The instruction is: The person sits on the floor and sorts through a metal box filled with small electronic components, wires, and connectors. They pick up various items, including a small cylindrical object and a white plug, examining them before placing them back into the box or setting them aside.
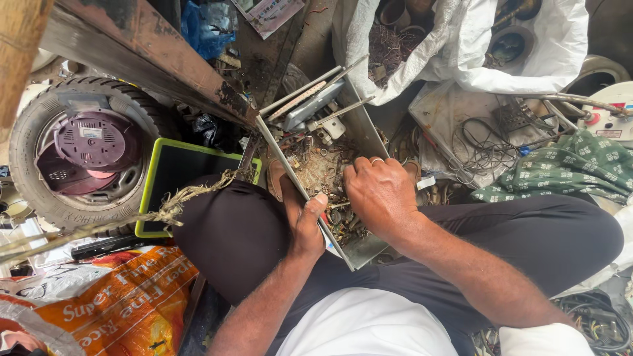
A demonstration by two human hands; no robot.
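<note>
Between the knees, a metal tray point(359, 128) of scrap parts.
Head view: left hand point(304, 223) clamps the tray's near rim at seven o'clock; right hand point(379, 191) is clenched, digging into small metal scrap point(321, 168) at centre. The tray looks stiff, heavy and sharp-edged, best gripped by its rims.

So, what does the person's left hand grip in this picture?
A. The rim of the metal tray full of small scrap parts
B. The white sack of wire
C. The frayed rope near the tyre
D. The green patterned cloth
A: the left hand closes its thumb and fingers over the near edge of the metal tray, while the right hand reaches down into the scrap inside it.
</note>
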